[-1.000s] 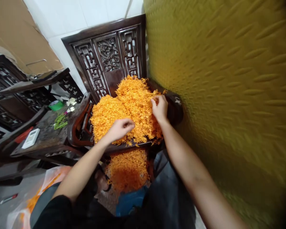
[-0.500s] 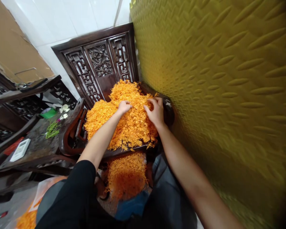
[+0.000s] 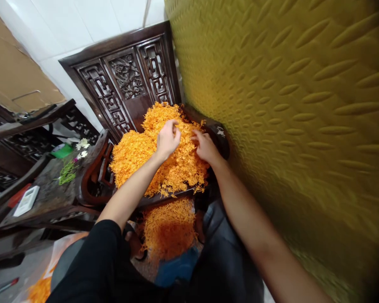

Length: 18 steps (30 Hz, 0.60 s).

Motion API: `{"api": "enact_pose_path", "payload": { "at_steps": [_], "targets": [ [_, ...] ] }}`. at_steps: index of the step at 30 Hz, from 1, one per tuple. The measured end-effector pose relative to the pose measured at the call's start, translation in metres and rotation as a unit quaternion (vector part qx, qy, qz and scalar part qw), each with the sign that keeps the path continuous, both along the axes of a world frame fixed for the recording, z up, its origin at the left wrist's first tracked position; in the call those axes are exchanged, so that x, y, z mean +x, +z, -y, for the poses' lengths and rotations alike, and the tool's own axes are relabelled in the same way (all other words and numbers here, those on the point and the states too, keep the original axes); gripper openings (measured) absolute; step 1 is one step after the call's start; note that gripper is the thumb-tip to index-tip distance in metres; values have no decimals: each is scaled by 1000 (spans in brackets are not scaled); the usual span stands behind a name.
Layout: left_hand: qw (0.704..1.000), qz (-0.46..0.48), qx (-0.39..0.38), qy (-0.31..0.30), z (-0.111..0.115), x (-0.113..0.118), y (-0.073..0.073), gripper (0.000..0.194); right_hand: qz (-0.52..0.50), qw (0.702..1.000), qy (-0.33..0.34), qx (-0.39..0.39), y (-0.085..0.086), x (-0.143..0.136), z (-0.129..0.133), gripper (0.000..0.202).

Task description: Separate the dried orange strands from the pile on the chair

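Note:
A large heap of orange strands, fine and petal-like [image 3: 134,153], is piled on the seat of a dark carved wooden chair [image 3: 129,99]. Over the middle of the heap, my left hand [image 3: 168,141] has its fingers curled in to the thumb; whatever lies between them is too small to name. My right hand [image 3: 206,148] is at the heap's right side, its fingertips bent together among the strands, and what they pinch is hidden. More orange strands [image 3: 169,225] lie lower down between my legs, below the seat edge.
A yellow-green diamond-pattern panel [image 3: 271,126] rises close on my right. To the left, a dark wooden table [image 3: 47,189] holds a white device [image 3: 27,201], green stems [image 3: 67,172], white flowers [image 3: 82,145] and a green object [image 3: 62,150]. A blue item [image 3: 177,267] lies below.
My left hand has turned and lifted slightly, its back now facing me. My right hand's fingers have drawn closer together at the strands. The view has shifted a little.

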<state>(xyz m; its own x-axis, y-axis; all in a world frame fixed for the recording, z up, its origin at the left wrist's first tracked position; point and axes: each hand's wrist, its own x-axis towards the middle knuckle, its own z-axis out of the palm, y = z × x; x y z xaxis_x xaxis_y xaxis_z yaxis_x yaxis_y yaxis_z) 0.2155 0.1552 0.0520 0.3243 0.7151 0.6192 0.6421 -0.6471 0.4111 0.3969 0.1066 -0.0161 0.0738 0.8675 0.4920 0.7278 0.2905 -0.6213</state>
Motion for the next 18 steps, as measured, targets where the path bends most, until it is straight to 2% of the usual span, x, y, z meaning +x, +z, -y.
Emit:
{"api": "enact_pose_path", "payload": {
  "at_steps": [2,4,7,10,12,15,16,18],
  "targets": [
    [995,-81,1,-61,6,-4,-8,31,89,996,-26,-17,3,-2,0,58],
    [986,-142,-16,-87,3,-10,-18,37,127,991,-31,-9,8,-7,1,47],
    [975,-186,-84,-92,-11,-22,-35,56,93,993,-31,59,19,-16,6,34],
    [970,-179,-133,-97,-20,-33,-45,74,1,988,-54,146,29,-22,13,33],
    [980,-131,-106,-103,-18,-35,-49,85,-57,977,-75,189,32,-24,15,35],
    [988,-57,-14,-140,-7,-27,-54,104,-142,953,-129,235,36,-25,11,38],
    [986,-53,10,-160,-4,-22,-57,109,-167,943,-146,248,38,-26,9,40],
    [978,-79,28,-191,2,-11,-65,117,-173,941,-135,258,40,-28,3,48]
  ]
}}
